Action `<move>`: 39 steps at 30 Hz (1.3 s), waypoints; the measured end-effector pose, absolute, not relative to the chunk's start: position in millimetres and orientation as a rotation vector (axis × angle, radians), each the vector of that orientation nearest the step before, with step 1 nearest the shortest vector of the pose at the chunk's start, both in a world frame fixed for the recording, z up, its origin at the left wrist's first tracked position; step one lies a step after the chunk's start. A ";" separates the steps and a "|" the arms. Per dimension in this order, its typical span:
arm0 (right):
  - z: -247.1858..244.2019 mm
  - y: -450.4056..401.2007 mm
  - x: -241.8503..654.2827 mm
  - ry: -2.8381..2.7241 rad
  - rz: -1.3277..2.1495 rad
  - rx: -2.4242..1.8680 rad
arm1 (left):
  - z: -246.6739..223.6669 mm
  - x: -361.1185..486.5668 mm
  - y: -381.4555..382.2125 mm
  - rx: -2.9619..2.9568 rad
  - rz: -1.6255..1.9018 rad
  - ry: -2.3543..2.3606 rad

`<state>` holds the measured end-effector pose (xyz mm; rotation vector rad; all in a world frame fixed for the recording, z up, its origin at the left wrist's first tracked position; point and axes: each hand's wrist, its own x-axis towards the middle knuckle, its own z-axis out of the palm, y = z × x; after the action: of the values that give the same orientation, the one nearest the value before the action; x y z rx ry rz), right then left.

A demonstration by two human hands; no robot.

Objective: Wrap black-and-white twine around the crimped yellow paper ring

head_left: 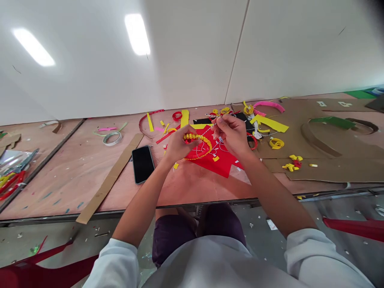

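Note:
My left hand (180,145) is closed around the left side of a ring (207,152) edged with small yellow pieces, held just over the table. Black-and-white string (207,131) runs from the ring up to my right hand (230,132), whose thumb and fingertips pinch it. More of this string crosses the ring's middle. Beneath both hands lies a red sheet (220,169), with a small yellow scrap (215,159) on it. Part of the ring is hidden behind my left fingers.
A phone (143,164), a cardboard strip (112,176) and a tape roll (112,138) lie to the left. On the right are brown cardboard (360,168), a rolled yellow strip (276,143) and several yellow pieces (290,166). A white wall (192,56) stands behind the table.

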<state>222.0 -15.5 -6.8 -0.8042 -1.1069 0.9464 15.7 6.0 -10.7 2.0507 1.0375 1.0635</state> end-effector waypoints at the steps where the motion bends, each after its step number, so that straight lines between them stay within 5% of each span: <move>1: -7.4 -15.7 222.0 -1.092 0.955 -0.801 | -11.0 15.6 6.4 2.053 1.057 1.039; 39: -8.0 -20.7 233.3 -1.093 0.989 -0.743 | -10.8 16.0 9.6 2.079 0.920 1.307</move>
<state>233.3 -20.7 -8.0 -0.7431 -1.0927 0.9893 16.0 9.6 -10.8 2.0793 1.3067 0.9205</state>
